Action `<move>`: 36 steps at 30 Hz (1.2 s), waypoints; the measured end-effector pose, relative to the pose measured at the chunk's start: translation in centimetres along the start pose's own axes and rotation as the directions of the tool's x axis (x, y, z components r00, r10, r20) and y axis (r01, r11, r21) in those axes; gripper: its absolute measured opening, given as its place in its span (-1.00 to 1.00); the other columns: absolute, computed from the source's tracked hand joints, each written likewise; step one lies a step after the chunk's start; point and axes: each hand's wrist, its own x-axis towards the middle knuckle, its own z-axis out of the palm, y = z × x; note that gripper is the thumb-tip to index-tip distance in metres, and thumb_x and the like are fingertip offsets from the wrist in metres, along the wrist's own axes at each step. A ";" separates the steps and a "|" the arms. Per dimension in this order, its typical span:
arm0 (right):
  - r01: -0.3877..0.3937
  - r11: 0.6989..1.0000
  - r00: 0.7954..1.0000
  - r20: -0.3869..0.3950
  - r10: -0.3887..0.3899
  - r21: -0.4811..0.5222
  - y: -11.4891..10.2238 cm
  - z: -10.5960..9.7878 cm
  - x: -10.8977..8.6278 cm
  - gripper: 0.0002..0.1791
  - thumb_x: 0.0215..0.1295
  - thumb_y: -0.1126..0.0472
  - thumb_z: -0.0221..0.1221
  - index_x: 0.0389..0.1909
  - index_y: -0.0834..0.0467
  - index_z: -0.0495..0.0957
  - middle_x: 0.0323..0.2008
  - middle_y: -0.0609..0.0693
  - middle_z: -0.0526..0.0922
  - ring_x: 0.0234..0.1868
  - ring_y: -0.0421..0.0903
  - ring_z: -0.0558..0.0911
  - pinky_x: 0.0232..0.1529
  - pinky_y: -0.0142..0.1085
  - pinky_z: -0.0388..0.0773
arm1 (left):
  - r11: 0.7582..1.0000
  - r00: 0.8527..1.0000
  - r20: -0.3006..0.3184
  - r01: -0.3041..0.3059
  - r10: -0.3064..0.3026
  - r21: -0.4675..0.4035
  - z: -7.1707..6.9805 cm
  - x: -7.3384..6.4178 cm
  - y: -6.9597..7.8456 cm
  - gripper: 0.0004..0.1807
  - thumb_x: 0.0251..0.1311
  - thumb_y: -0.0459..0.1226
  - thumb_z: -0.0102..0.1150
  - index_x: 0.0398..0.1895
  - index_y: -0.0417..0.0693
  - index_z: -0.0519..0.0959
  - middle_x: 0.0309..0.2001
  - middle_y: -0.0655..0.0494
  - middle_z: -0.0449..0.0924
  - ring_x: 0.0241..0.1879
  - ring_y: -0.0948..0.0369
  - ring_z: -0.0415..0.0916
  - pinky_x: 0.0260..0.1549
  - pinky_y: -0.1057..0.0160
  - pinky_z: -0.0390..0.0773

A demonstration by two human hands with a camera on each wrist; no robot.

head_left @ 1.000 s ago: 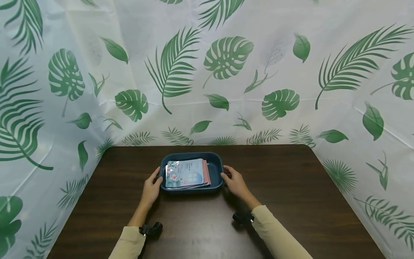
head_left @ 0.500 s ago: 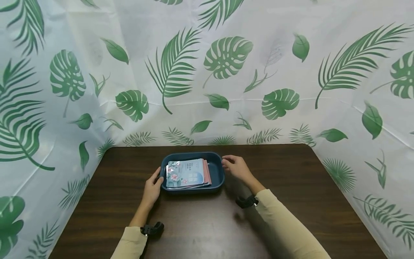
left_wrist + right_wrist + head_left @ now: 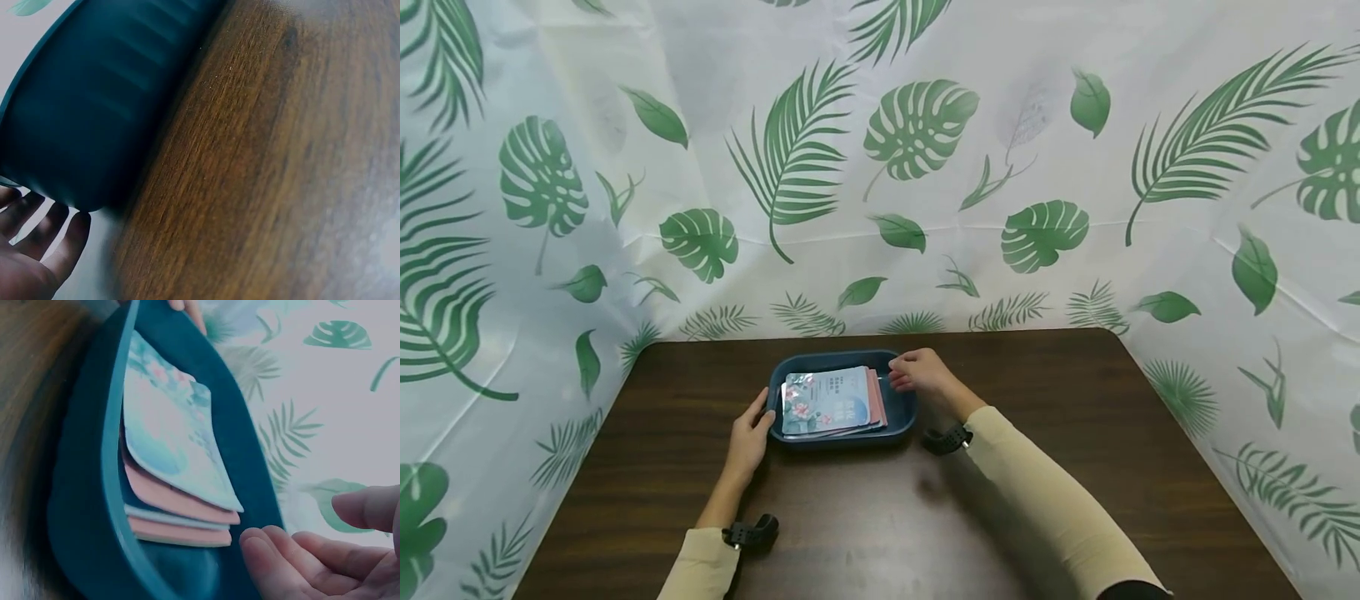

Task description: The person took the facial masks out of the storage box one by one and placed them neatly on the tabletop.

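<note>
Near the far edge of a brown wooden table (image 3: 1060,375), left of centre, a blue tray (image 3: 842,443) holds flat packets: a pale floral packet (image 3: 823,402) on top, pink packets (image 3: 877,398) showing beneath at the right. The left hand (image 3: 748,439) has its fingertips against the tray's left end; how firmly it holds cannot be told. The right hand (image 3: 929,372), well apart from it, is above the tray's far right corner, thumb and fingers parted, holding nothing. The packets look slick and unevenly stacked, so a pinch at their right edges might catch two or fan the pile. A knuckle bumping the right wall could swing the tray round if the left hand only rests there.
</note>
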 end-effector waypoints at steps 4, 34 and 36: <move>-0.030 1.000 1.000 0.006 0.030 0.007 -0.2 1.4 0.8 -0.56 0.46 0.20 0.03 0.14 0.49 0.44 0.00 0.41 0.62 -0.08 0.16 0.69 0.01 -0.07 0.62 | 1.000 1.000 0.003 0.011 -0.011 0.017 -0.1 -0.1 0.1 -0.44 0.44 -0.34 -0.09 0.48 -0.17 0.17 0.45 -0.23 0.16 0.44 -0.06 0.09 0.40 -0.07 0.12; -0.103 0.991 0.979 -0.187 0.085 -0.086 0.1 7.4 2.6 -0.71 0.22 0.33 0.24 -0.08 0.42 0.58 -0.34 0.18 0.67 -0.49 -0.08 0.63 -0.47 -0.32 0.60 | 1.000 0.999 -0.015 -0.030 0.030 0.002 0.0 0.1 -0.4 -0.46 0.43 -0.38 -0.09 0.46 -0.21 0.19 0.44 -0.19 0.21 0.42 -0.04 0.17 0.34 -0.03 0.23; -0.094 0.992 0.978 -0.193 0.077 -0.079 0.2 7.5 2.7 -0.73 0.22 0.34 0.23 -0.11 0.42 0.59 -0.37 0.16 0.66 -0.53 -0.10 0.61 -0.53 -0.35 0.57 | 1.000 0.999 -0.027 -0.031 0.031 0.000 0.0 0.2 -0.5 -0.46 0.43 -0.39 -0.09 0.45 -0.22 0.20 0.44 -0.19 0.22 0.40 -0.03 0.19 0.32 -0.03 0.24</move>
